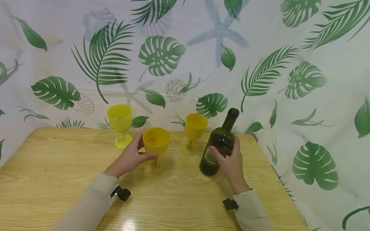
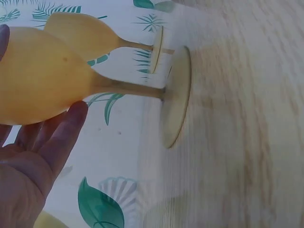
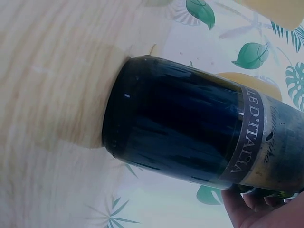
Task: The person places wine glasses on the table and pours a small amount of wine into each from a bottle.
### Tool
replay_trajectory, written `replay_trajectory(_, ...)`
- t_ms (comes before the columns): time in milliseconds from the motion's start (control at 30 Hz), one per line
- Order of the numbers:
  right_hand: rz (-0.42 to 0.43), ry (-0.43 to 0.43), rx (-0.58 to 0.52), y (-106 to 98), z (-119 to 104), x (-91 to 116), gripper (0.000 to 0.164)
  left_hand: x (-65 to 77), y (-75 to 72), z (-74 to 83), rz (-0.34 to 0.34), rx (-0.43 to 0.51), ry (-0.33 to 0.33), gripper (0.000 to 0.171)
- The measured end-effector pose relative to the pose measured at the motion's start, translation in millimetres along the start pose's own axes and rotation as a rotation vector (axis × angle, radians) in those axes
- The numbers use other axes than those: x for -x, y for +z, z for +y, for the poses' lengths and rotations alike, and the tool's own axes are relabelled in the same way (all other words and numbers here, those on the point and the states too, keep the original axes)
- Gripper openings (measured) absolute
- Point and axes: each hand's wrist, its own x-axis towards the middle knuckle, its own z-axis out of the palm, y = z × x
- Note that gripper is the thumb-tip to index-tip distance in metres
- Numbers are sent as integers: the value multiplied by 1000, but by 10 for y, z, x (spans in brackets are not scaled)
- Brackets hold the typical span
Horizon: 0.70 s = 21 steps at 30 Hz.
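Note:
My left hand [image 1: 130,160] holds the bowl of a yellow plastic goblet [image 1: 157,146], thumb on the near side and fingers around the left. In the left wrist view the stem and round foot of this goblet [image 2: 175,97] show, the foot at the tabletop. My right hand [image 1: 232,163] grips a dark green wine bottle [image 1: 222,139] around its body. The bottle's neck leans to the right in the head view. Its label [image 3: 273,142] faces the right wrist camera; whether its base touches the table I cannot tell.
A second yellow goblet [image 1: 119,123] stands at the back left, behind my left hand. A third goblet [image 1: 196,128] stands between the held goblet and the bottle, farther back. The wooden table [image 1: 173,199] meets a leaf-patterned cloth [image 1: 179,106] at its rear edge.

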Motion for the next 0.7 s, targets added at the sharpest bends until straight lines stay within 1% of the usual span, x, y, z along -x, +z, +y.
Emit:
replay_trajectory(100,3,-7,-5,0,9,0,83,45,-9,32,-33,0,0,93)
replay_trajectory(167,5,-8,-6,-1,15,-1,83,71,-13,50,-65,-8,14,92)
replay_trajectory(333,2,3,-7,-9,28,-3,83,120,-21,113,-164,-3,38,86)
replay_trajectory(433,-2,10,-13,-15,24,-2,83,139,-32,149,-210,11,36,85)
replay_trajectory(533,-5,12,-15,-20,8,2,82,151,-46,165,-238,17,38,85)
replay_trajectory(700,-10,16,-21,-21,-14,5,79,169,-72,161,-264,31,24,86)
